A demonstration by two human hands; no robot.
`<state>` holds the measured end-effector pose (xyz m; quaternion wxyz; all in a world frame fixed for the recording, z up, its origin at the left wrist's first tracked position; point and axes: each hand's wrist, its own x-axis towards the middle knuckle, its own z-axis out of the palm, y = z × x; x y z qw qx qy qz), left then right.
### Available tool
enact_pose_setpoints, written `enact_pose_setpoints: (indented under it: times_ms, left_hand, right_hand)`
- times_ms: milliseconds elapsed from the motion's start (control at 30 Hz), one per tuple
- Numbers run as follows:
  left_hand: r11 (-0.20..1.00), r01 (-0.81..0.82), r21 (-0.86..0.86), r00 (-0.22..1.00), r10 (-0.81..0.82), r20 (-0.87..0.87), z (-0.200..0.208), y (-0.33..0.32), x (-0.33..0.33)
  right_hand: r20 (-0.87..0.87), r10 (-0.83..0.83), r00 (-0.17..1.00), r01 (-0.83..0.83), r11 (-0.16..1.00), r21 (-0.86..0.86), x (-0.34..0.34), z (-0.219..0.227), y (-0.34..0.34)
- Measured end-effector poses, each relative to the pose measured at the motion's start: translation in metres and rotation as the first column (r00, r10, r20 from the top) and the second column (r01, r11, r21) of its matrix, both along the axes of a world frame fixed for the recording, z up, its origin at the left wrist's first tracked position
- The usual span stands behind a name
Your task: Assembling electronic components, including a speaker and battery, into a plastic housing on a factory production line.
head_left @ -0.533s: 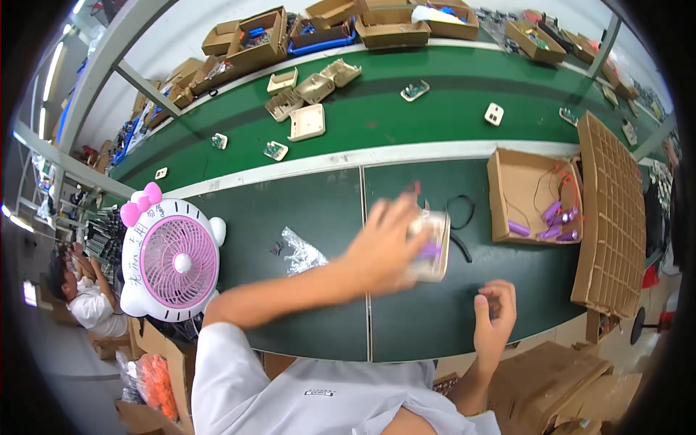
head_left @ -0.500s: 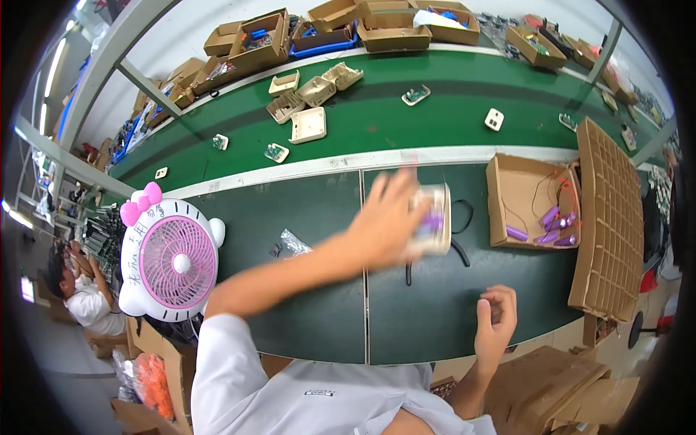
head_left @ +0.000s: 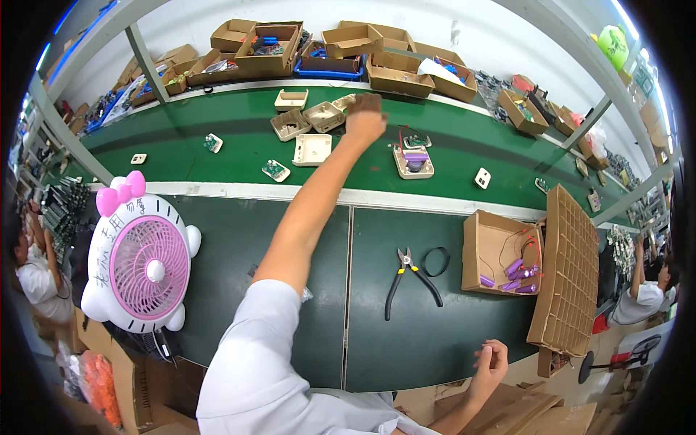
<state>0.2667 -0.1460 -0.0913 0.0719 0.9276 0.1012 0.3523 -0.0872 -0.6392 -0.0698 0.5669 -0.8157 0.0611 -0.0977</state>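
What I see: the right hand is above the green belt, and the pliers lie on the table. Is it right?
Wrong hand: the head view shows the left hand above the green belt; the pliers do lie on the table.

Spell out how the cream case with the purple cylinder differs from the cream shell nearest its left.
The cream case holds a purple cylinder; the cream shell shows none. A red wire sticks out from the cream case, none from the cream shell. Both lie on the green surface.
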Motion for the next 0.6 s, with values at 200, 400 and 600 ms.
enact_pose_setpoints:
  times_ms: [200,400,600]
  left_hand:
    - [0.965,-0.144,0.22,0.908,0.217,-0.357,-0.02,0.062,0.02]
    - [0.836,0.484,0.259,0.871,-0.487,-0.058,0.025,-0.096,-0.099]
    - [0.632,0.775,0.019,0.583,-0.702,-0.409,0.046,-0.183,-0.32]
  right_hand:
    - [0.181,0.037,0.983,-0.001,0.981,-0.193,-0.001,0.033,0.005]
    - [0.406,-0.048,0.913,0.314,0.719,-0.621,0.079,0.123,-0.136]
    - [0.427,-0.168,0.888,0.459,0.366,-0.81,0.282,0.104,-0.342]
